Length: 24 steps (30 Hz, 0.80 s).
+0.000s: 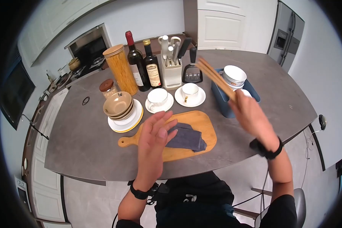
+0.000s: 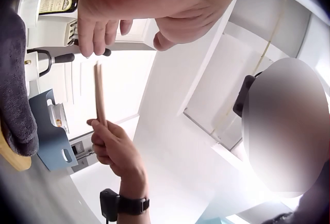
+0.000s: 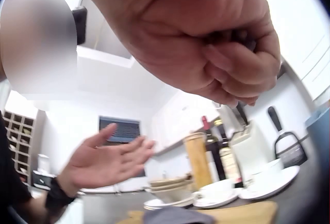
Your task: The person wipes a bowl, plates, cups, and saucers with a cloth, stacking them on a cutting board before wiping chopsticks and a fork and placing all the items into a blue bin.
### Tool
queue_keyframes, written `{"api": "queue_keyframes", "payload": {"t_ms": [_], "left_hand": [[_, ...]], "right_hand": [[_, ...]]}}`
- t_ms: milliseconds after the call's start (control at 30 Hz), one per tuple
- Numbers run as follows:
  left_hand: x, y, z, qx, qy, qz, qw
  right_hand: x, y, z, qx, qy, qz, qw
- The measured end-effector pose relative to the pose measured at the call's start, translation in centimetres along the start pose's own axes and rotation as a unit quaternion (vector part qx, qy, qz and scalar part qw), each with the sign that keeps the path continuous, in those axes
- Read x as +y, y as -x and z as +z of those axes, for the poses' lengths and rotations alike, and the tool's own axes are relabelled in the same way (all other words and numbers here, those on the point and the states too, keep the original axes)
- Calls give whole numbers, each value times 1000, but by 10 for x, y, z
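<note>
My right hand [image 1: 247, 116] grips a bundle of wooden chopsticks [image 1: 216, 79], raised and slanting up to the left beside the blue bin [image 1: 223, 102]. In the left wrist view the chopsticks [image 2: 99, 92] stand nearly upright from the right fist [image 2: 114, 146]. My left hand [image 1: 154, 142] is lifted over the wooden cutting board [image 1: 207, 129], palm turned inward and fingers extended, holding nothing. A folded dark blue-grey cloth [image 1: 186, 137] lies on that board, partly behind the left fingers. White bowls [image 1: 235, 75] are stacked inside the bin.
Tan bowls [image 1: 118, 104] sit on white plates [image 1: 135, 122] at left. Two white cups [image 1: 157, 97] on saucers stand behind the board. Farther back are a pasta jar [image 1: 121, 70], two dark bottles [image 1: 136, 62], a knife block [image 1: 172, 72] and a black-handled slotted turner [image 1: 192, 72].
</note>
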State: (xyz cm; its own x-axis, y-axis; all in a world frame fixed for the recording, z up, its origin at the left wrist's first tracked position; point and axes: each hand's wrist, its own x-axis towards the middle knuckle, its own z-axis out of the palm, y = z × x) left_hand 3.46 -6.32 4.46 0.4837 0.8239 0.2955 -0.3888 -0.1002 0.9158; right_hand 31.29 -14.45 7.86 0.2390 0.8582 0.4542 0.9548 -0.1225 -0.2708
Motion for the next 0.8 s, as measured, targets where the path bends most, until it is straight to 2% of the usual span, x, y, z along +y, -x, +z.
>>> {"api": "queue_keyframes", "payload": {"t_ms": [67, 100, 133, 200, 267, 300, 367, 400, 467, 500, 567, 600, 667, 800], "left_hand": [[1, 9, -4, -4, -9, 9, 1000], [4, 17, -8, -59, 25, 60, 996], [9, 26, -10, -112, 58, 111, 986], [29, 51, -4, -168, 194, 144, 956], [49, 64, -3, -262, 258, 206, 907], [54, 62, -6, -258, 257, 206, 908], [66, 51, -18, -460, 224, 248, 823], [68, 57, -17, -457, 222, 248, 825], [68, 76, -13, -256, 152, 210, 931], [67, 82, -15, -254, 150, 211, 932], [63, 90, -22, -140, 155, 142, 968], [64, 88, -26, -134, 155, 144, 968], [65, 83, -34, -163, 138, 115, 970], [50, 78, -30, -163, 232, 112, 952]], "right_hand": [[22, -22, -1, -41, 82, 87, 992], [29, -31, -2, -73, 119, 122, 983], [32, -37, 0, -73, 122, 124, 982], [35, -47, 6, -149, 177, 95, 968], [41, -58, 19, -175, 198, 73, 962], [42, -63, 24, -200, 217, 51, 954], [40, -72, 33, -200, 222, 31, 954], [37, -76, 35, -199, 227, 17, 953], [35, -84, 37, -208, 248, 14, 946], [44, -86, 39, -192, 234, 36, 952], [35, -86, 27, -173, 219, 82, 957], [35, -83, 23, -143, 208, 126, 959], [12, -84, 1, -213, 158, 227, 937], [18, -85, 7, -254, 144, 228, 929]]}}
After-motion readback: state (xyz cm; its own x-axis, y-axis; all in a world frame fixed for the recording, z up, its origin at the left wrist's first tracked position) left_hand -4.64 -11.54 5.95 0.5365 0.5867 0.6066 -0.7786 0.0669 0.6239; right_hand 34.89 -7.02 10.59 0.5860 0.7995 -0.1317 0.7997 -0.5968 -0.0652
